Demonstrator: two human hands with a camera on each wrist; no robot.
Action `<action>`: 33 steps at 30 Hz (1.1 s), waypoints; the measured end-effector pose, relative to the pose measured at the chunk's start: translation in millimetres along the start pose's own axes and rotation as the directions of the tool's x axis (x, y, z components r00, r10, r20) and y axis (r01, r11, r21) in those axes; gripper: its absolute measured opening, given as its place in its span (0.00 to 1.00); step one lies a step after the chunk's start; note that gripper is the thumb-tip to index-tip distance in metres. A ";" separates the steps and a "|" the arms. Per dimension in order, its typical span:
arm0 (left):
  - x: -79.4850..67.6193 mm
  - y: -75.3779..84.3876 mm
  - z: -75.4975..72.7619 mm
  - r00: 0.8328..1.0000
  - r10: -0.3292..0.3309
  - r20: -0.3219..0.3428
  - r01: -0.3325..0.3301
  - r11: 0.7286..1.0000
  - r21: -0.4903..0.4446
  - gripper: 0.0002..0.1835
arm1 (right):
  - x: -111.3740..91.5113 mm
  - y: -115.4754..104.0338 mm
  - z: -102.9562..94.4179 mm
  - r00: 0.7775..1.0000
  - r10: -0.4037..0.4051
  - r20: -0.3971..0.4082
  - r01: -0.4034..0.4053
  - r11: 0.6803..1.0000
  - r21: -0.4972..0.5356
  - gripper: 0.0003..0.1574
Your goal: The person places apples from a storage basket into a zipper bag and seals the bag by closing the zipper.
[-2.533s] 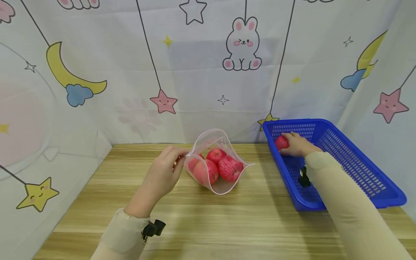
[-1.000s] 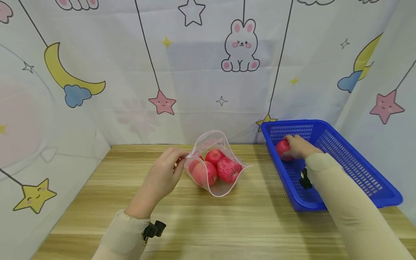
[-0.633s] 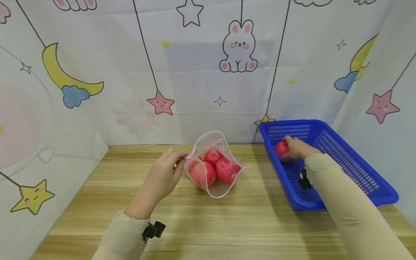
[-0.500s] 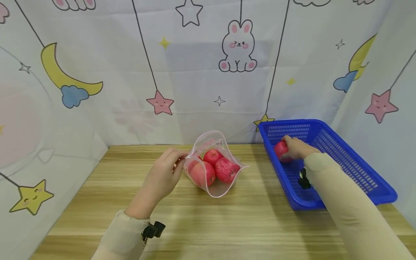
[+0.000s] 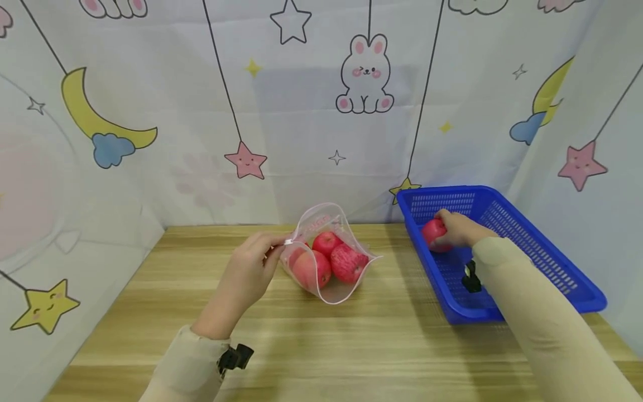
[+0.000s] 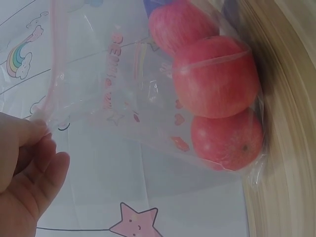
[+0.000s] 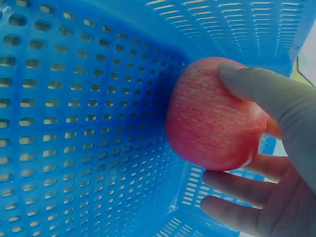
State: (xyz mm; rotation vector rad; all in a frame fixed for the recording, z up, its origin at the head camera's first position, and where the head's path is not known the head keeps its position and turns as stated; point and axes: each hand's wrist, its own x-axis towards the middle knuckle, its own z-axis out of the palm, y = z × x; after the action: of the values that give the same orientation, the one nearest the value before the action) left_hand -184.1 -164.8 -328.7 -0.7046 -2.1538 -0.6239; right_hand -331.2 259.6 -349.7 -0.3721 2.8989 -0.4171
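My left hand [image 5: 246, 273] pinches the top edge of a clear zip bag [image 5: 339, 293] at its white slider [image 5: 288, 242]. The bag lies on its side with its mouth spread toward me, and several red apples [image 5: 348, 262] are inside. In the left wrist view, pink print shows on the bag, and thumb and forefinger grip its pink-edged top. My right hand [image 5: 458, 229] is inside the blue basket [image 5: 469, 315] and holds a red apple [image 7: 210, 118] between thumb and fingers. Whether this apple touches the basket floor I cannot tell.
The perforated basket stands at the right of the wooden table [image 5: 311, 352], near the back. A white cloth [image 5: 301, 111] with cartoon prints hangs behind the table and along both sides. Black wrist cameras [image 5: 235, 357] sit on both sleeves.
Over the frames, the right hand's apple shifts slightly toward me within the basket, and more of it shows. The left hand keeps its pinch on the bag. The whole view drifts a little.
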 end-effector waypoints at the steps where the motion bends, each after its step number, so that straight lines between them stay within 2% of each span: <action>1: -0.1 0.7 -0.6 1.000 0.003 -0.006 -0.003 1.000 0.005 0.11 | -0.2 0.1 -0.4 1.000 0.005 0.000 -0.005 1.000 0.005 0.49; 7: 0.0 2.4 -0.4 1.000 0.005 -0.023 -0.004 1.000 0.025 0.09 | -3.8 0.0 -2.5 1.000 0.005 -0.014 -0.004 1.000 0.018 0.47; 17: -0.3 3.4 0.5 1.000 -0.003 -0.016 0.004 0.999 0.037 0.08 | -7.7 2.7 -2.3 0.999 -0.014 -0.048 0.015 1.000 0.018 0.46; 33: -2.0 5.0 0.3 0.998 -0.057 0.015 0.057 0.998 0.034 0.06 | -20.7 5.5 -6.5 0.995 -0.013 -0.102 0.016 1.000 0.024 0.46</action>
State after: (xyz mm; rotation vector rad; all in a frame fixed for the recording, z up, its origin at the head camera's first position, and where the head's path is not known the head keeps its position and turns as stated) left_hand -179.8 -161.6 -329.4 -0.6340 -2.2005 -0.6128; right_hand -314.2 271.9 -342.2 -0.3786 2.9883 -0.4882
